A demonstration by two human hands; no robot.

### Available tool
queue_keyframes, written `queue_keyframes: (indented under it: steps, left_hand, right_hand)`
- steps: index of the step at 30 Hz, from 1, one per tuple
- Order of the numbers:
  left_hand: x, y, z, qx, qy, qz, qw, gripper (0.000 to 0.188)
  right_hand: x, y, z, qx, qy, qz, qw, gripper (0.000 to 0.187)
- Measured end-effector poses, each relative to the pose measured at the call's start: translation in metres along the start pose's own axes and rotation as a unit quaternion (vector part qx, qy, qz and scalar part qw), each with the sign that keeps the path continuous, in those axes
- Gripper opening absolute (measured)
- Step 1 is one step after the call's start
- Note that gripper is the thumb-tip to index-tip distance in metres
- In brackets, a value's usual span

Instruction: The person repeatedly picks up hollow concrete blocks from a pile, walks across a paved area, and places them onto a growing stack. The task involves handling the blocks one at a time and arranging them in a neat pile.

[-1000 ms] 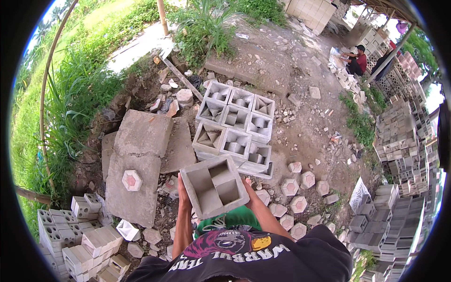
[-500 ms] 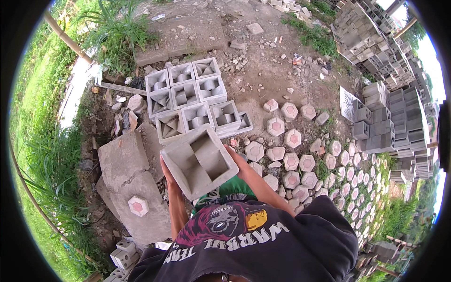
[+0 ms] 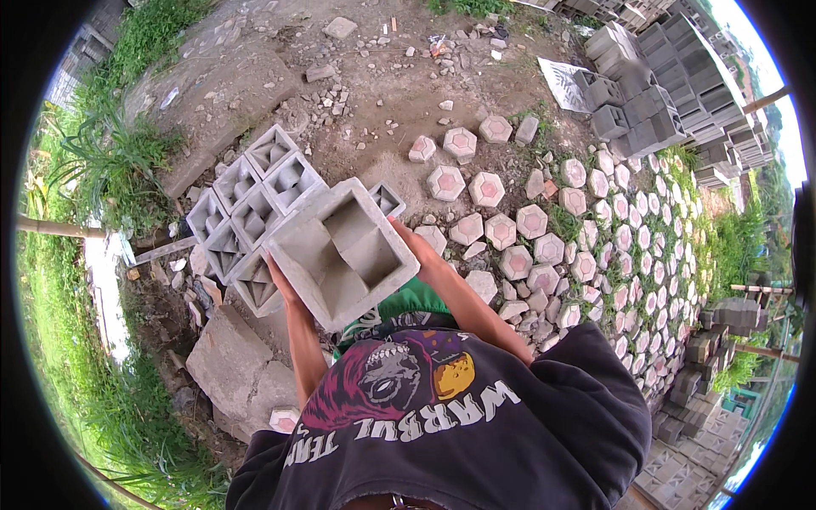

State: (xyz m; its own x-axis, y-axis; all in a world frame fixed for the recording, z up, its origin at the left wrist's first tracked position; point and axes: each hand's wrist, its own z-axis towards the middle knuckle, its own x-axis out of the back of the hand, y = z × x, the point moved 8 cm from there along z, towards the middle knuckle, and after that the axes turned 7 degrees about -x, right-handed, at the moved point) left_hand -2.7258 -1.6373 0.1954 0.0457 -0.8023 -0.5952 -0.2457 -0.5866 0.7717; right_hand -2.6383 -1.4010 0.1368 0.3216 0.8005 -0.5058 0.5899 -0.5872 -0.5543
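A square grey concrete block (image 3: 299, 293) with a twisted inner web is held up in front of my body. My left hand (image 3: 281, 279) grips its left side, and my right hand (image 3: 416, 244) clasps its right side; most of the fingers are hidden behind the block. Beyond and to the left, several matching concrete blocks (image 3: 270, 151) sit on the ground in tight rows, partly covered by the held one. A smaller block (image 3: 387, 199) shows just past its upper right corner.
Hexagonal pavers (image 3: 500, 229) with pinkish centres spread over the ground to the right. Stacked grey blocks (image 3: 637, 106) stand at the far right. Broken concrete slabs (image 3: 225, 361) lie at lower left, with rubble (image 3: 327, 102) beyond the rows. Grass (image 3: 76, 340) borders the left.
My view has turned to the right, so the rows and pavers appear shifted left. The concrete block stays in both hands and has swung right with me, away from the rows.
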Motion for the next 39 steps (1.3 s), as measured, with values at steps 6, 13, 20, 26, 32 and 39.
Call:
queue_keyframes:
  steps: [6, 13, 20, 26, 32, 39]
  left_hand:
    - [-0.063, -0.041, 0.045, 0.053, -0.006, 0.062, 0.997, 0.061]
    - [-0.133, -0.095, 0.082, 0.140, -0.151, 0.088, 0.975, 0.060]
    - [-0.200, -0.140, 0.095, 0.220, -0.289, 0.120, 0.924, 0.058]
    - [-0.244, -0.155, 0.090, 0.264, -0.399, 0.156, 0.864, 0.059]
    - [-0.285, -0.195, 0.046, 0.352, -0.459, 0.175, 0.797, 0.060]
    - [-0.316, -0.238, 0.016, 0.441, -0.524, 0.147, 0.714, 0.061]
  right_hand:
    - [0.050, -0.038, -0.029, 0.022, 0.092, 0.053, 0.994, 0.080]
    - [0.089, -0.032, -0.059, 0.098, 0.148, 0.227, 0.958, 0.053]
    - [0.096, -0.023, -0.098, 0.189, 0.255, 0.255, 0.914, 0.071]
    - [0.082, -0.012, -0.122, 0.230, 0.339, 0.301, 0.861, 0.068]
    - [0.102, 0.040, -0.121, 0.268, 0.387, 0.392, 0.790, 0.073]
    - [0.101, 0.047, -0.148, 0.339, 0.406, 0.475, 0.703, 0.065]
